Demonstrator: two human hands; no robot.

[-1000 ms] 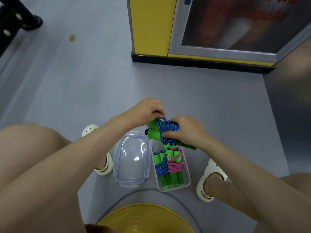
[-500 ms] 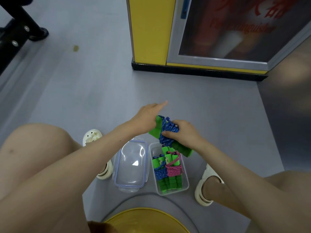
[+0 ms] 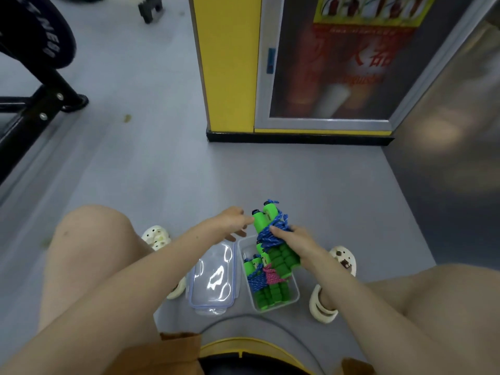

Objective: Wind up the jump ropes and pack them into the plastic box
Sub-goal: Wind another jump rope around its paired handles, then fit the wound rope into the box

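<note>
Judging from the head camera, I put this at the end of the winding step: the blue braided jump rope with bright green handles (image 3: 270,228) is already coiled round its paired handles and hangs just above the far end of the clear rectangular plastic box (image 3: 293,296), not yet in it. My right hand (image 3: 295,240) has its grip closed round the coil and the foam sleeves. My left hand (image 3: 232,221) touches the cap end of one handle with its fingertips; I cannot tell whether that grip is pinching or only steadying.

The bundle's long axis runs along the handles, with the black-tipped caps pointing away from me and slightly left and the ribbed foam ends toward me and to the right. Two wound ropes, one blue (image 3: 254,281) and one pink (image 3: 272,276), already lie lengthwise in the box. The transparent blue-rimmed lid (image 3: 213,277) rests on the grey floor (image 3: 162,171), just beside the box on its left.

Next I would swing the bundle parallel to the packed ropes and lower it in.
</note>
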